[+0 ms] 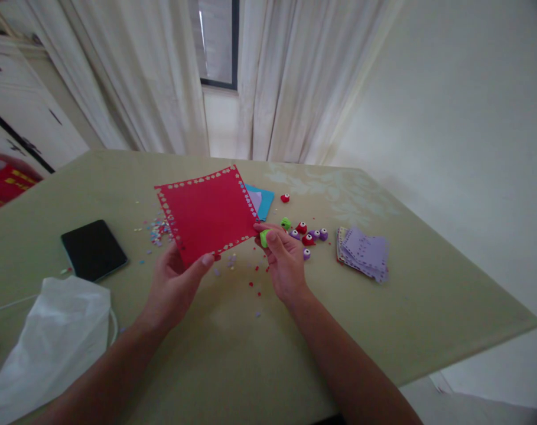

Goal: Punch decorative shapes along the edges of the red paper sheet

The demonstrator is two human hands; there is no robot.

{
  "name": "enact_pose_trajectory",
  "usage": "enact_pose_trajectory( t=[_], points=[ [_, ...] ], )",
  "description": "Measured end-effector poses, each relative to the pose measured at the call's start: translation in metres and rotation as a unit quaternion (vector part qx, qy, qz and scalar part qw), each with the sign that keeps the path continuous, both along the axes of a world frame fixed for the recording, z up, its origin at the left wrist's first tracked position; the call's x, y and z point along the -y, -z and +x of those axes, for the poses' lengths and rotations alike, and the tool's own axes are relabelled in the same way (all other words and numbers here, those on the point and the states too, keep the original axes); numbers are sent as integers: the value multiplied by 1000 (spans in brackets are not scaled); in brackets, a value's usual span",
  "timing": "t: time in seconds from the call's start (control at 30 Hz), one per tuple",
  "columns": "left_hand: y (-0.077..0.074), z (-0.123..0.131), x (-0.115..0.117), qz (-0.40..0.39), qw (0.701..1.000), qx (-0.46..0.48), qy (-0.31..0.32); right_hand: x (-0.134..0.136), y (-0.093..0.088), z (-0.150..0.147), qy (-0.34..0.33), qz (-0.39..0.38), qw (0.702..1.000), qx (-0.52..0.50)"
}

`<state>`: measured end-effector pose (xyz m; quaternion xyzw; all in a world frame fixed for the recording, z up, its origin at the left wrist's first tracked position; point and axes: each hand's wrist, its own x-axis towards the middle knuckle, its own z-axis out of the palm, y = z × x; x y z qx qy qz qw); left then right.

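Note:
A square sheet of red paper (210,212), punched with small shapes along its edges, is held up over the table. My left hand (175,283) pinches its lower left edge, thumb in front and fingers behind. My right hand (286,265) is closed on a small green craft punch (264,238) at the sheet's lower right corner. Whether the paper sits inside the punch's slot I cannot tell. Just beyond that hand lie several red and purple punches (308,239) and another green punch (286,223). One red punch (285,198) stands apart farther back.
A stack of punched purple paper (365,254) lies to the right. Blue paper (264,203) is partly behind the red sheet. Paper confetti (158,230) is scattered about. At the left are a black tablet-like device (94,250) and a white bag-like item (59,330) near a cable.

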<state>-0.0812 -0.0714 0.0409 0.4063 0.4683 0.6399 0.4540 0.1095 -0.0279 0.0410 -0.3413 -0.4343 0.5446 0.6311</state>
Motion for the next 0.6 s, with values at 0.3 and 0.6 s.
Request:
enact_pose_trajectory(
  t=[0.3, 0.6],
  points=[
    [2, 1, 9, -59, 969, -235, -55, 27, -11, -21, -51, 47, 995, 77],
    [-7, -5, 7, -93, 953, -267, -104, 15, -5, -13, -110, -52, 990, 69]
  ],
)
